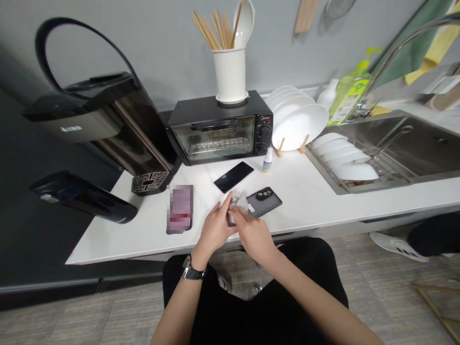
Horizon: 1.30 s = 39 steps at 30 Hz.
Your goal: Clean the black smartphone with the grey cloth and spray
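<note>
Both hands meet over the front edge of the white counter. My left hand, with a watch at the wrist, is closed round a crumpled whitish tissue. Pressed against the same tissue are the fingers of my right hand. A dark grey phone case with camera openings lies just right of the tissue. Behind the hands is a black phone, lying flat. The small white spray bottle stands upright behind the case. Left of my hands lies another phone, its screen blurred out.
A toaster oven bears a white cup of chopsticks. Plates stand in a rack beside it. At the left are a drink machine and a dark flask. The sink is at the right.
</note>
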Each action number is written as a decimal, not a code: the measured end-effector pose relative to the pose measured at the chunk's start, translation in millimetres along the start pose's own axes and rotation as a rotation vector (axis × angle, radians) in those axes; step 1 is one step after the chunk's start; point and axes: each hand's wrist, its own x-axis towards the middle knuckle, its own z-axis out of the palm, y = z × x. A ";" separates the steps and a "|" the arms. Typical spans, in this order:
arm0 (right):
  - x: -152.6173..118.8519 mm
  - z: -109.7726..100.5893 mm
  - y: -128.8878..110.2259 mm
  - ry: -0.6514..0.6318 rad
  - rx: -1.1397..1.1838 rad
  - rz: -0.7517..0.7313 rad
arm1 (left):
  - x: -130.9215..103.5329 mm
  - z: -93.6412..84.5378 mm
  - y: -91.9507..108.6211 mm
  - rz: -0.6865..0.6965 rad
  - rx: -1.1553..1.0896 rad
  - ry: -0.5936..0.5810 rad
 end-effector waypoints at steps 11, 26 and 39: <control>-53.2 -15.4 71.5 0.187 -0.129 0.083 | 0.1 -2.7 5.2 0.048 -0.032 -0.001; 29.9 15.2 28.6 0.099 -0.095 0.049 | 0.3 -1.2 0.1 0.059 -0.021 -0.004; -38.4 -22.5 93.6 0.203 -0.011 0.005 | 0.7 -3.7 3.5 0.044 -0.027 -0.032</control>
